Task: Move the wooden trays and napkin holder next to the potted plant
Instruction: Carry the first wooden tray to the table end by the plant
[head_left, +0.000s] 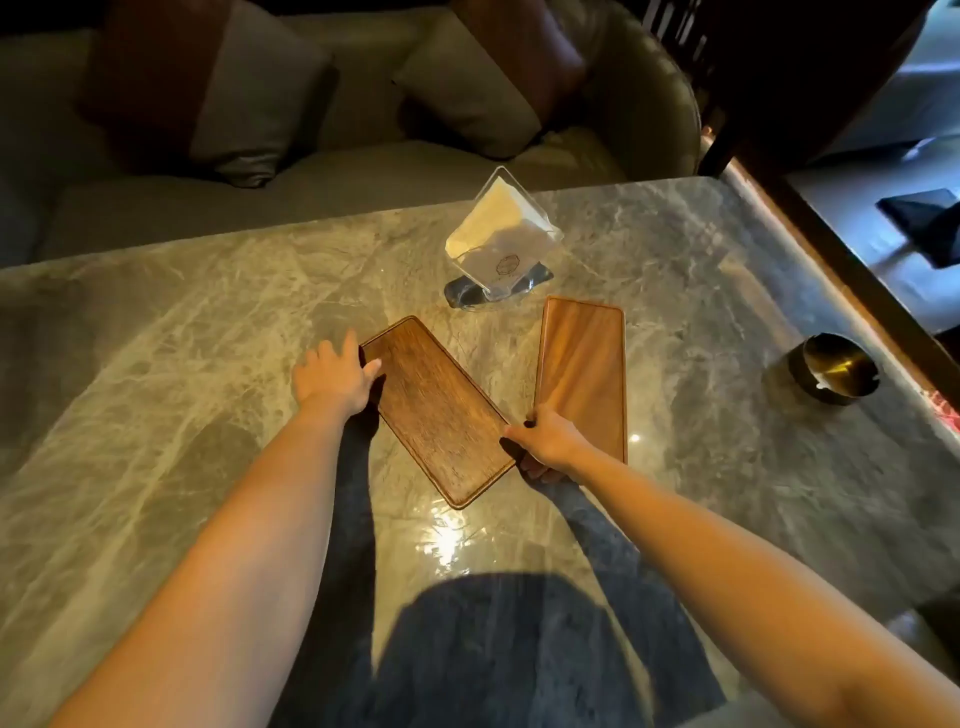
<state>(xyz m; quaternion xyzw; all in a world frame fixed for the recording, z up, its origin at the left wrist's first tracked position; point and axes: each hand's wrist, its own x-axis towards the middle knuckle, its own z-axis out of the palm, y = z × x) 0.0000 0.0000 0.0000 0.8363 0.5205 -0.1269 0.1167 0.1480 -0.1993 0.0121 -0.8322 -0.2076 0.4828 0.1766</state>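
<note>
Two flat wooden trays lie on the marble table (156, 322). The darker tray (439, 410) sits angled in the middle, and my left hand (332, 376) grips its far left edge. The lighter tray (582, 374) lies to its right, its near end lifted slightly, with my right hand (545, 441) closed on its near left corner. Behind them stands a clear acrylic napkin holder (501, 244) with white napkins, untouched. No potted plant is in view.
A black round ashtray (834, 368) sits near the table's right edge. A sofa with cushions (260, 98) runs along the far side. A dark wooden frame (810, 208) borders the table on the right.
</note>
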